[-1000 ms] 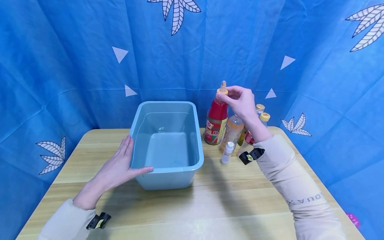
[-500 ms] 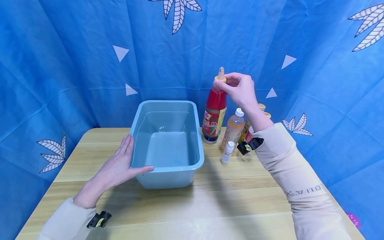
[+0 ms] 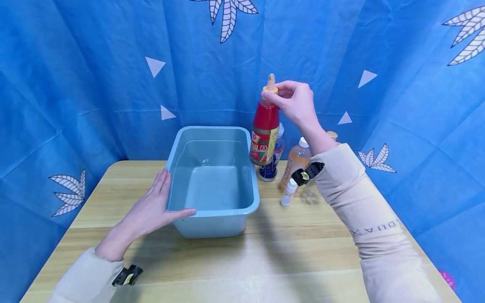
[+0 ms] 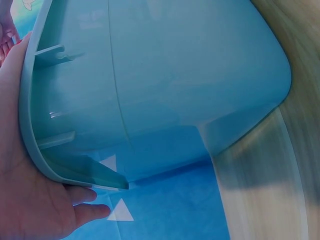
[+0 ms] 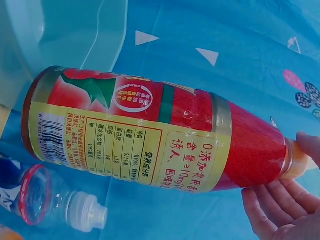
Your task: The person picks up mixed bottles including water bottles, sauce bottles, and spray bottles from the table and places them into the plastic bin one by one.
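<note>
One red bottle (image 3: 264,134) in right fingers (image 3: 286,85), near one basin (image 3: 212,227).

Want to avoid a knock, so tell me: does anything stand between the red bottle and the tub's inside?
Only the right rim of the tub, it seems; I can't tell whether the red bottle hangs high enough to clear it. The blue bottle stands on the other side, off that path.

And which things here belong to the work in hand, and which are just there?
In the work:
red bottle, pinched near its top by the right hand
blue bin, the left hand against it

Apparently just there:
blue-labelled bottle
orange bottle
small white-capped bottle
tan cap, its container mostly hidden
</note>
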The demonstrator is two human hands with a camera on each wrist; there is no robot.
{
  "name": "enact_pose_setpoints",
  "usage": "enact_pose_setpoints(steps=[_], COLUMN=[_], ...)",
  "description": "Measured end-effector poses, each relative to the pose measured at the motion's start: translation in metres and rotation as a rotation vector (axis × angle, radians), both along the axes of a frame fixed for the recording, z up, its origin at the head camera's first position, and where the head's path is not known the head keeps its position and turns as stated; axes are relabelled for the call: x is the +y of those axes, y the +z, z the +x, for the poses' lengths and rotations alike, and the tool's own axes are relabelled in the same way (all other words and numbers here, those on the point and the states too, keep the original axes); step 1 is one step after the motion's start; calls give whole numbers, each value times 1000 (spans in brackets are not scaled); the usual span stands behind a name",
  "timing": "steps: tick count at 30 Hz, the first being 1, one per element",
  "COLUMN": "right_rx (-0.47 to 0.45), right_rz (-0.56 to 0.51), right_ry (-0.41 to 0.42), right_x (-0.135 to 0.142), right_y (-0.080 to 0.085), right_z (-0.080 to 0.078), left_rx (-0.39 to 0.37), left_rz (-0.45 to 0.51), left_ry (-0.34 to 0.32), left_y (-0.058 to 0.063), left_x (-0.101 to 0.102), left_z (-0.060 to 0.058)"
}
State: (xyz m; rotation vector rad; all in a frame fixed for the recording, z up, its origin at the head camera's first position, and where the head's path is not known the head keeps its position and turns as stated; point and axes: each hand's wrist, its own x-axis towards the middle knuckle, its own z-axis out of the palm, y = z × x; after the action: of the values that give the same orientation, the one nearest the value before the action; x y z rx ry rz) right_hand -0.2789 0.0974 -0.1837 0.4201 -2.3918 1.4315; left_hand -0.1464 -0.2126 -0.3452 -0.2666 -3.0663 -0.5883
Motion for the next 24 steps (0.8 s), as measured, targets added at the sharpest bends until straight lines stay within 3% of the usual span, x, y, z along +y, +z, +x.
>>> enact_pose_setpoints(steps=[24], right_rx=[-87], right_rz=[-68], right_ry=[17], right_x=[-59], right_y=[-6], right_z=[-19], left_rx=[-22], left_rz=[16], left_ry=[4], left_y=[6], left_x=[-4], left_z=[1])
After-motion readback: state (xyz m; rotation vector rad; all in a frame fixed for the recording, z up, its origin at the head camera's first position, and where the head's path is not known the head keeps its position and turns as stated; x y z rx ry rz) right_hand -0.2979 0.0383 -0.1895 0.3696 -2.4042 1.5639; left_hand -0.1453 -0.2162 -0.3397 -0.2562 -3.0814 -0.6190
